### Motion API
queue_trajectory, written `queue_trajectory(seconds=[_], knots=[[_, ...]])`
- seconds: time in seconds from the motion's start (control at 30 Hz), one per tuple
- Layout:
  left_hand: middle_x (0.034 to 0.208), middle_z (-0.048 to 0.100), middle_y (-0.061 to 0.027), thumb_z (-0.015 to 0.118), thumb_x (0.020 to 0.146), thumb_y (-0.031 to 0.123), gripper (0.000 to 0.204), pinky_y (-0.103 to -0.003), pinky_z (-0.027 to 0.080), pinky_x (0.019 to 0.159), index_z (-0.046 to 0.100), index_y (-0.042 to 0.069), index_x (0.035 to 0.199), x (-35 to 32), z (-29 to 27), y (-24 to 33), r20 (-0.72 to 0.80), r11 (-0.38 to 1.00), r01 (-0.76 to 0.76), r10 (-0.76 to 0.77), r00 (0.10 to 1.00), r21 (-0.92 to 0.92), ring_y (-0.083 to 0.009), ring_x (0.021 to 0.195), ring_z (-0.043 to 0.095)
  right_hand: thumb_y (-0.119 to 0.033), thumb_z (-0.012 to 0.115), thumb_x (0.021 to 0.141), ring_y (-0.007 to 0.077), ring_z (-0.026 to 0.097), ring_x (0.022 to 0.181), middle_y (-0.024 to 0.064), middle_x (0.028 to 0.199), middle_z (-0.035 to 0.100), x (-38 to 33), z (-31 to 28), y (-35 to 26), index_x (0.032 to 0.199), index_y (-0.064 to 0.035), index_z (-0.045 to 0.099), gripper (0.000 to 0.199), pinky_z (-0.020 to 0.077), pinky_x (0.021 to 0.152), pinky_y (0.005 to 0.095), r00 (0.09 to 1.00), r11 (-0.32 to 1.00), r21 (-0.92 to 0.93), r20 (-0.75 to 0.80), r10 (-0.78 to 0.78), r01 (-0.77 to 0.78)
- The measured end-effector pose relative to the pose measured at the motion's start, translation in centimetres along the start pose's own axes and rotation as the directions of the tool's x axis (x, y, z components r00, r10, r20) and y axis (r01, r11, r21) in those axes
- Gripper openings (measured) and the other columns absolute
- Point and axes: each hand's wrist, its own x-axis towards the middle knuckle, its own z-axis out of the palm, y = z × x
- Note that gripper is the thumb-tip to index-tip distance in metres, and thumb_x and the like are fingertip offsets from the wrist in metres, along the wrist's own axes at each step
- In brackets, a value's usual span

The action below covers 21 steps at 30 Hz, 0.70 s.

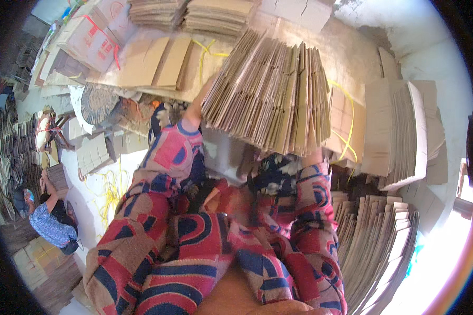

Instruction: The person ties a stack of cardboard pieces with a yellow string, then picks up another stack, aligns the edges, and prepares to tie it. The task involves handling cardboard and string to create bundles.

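On my feed, I grip a brown, fanned stack of flat cardboard pieces, left hand at its nine o'clock, right hand at five

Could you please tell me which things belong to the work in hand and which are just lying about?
In use:
- left hand
- right hand
- cardboard bundle held between them

Apparently lying about:
- yellow strapping tangle on the floor
- red-marked carton
- upright cardboard stack, lower right
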Motion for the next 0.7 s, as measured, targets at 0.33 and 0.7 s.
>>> queue_trajectory(seconds=[0.33, 0.7], knots=[[0.138, 0.046, -0.0083, 0.04, 0.095, 0.054, 0.071, -0.034, 0.035, 0.104, 0.032, 0.004, 0.144, 0.6, -0.7, -0.8, 0.055, 0.998, -0.043, 0.045, 0.997, -0.044, -0.0213, 0.122, 0.046, -0.046, 0.041, 0.097, 0.0251, 0.043, 0.127, 0.0148, 0.14, 0.043, -0.7, 2.0, -3.6, 0.143, -0.0013, 0.033, 0.065, 0.0322, 0.108, 0.0368, 0.974, 0.87, -0.444, 0.166, -0.152, 0.212], [0.102, 0.064, -0.006, 0.042, 0.098, 0.047, 0.052, -0.031, 0.052, 0.077, 0.056, 0.003, 0.122, 2.9, -5.8, -3.3, -0.073, 0.996, 0.079, -0.082, 0.994, -0.04, -0.0135, 0.085, 0.061, -0.073, 0.032, 0.083, 0.0274, 0.018, 0.143, 0.0124, 0.153, 0.023, 1.5, 6.9, -7.6, 0.148, -0.0077, 0.022, 0.093, 0.0059, 0.116, 0.0497, 0.596, -0.607, -0.349, 0.758, 0.264, 0.714]])
